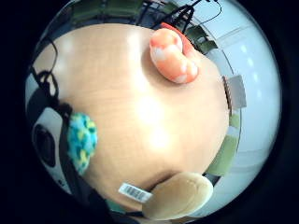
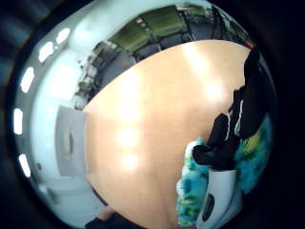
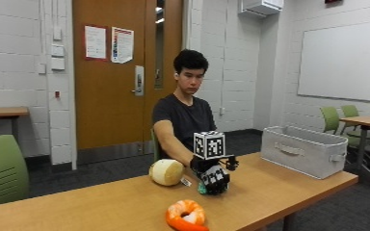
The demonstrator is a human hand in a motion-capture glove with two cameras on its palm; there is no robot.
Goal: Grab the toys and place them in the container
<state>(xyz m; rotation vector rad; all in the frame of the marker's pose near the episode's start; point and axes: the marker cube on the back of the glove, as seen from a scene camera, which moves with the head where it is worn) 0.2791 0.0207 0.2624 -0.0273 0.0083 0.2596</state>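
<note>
Teal-and-yellow plush toy [image 2: 190,193] pinched in gloved right hand [image 3: 212,177]; judged soft, light, compressible: grip it mid-body.

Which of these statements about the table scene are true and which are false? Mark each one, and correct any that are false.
1. The gloved right hand holds a blue-green fuzzy toy. True.
2. The orange and white toy is already inside the container. False: it lies on the table, near the front edge.
3. The white container stands at the end of the table, apart from the hand. True.
4. The cream round toy is on the floor. False: it rests on the table beside the gloved hand.
5. The blue-green toy has been lifted high above the container. False: it is down at the tabletop, far from the container.
</note>
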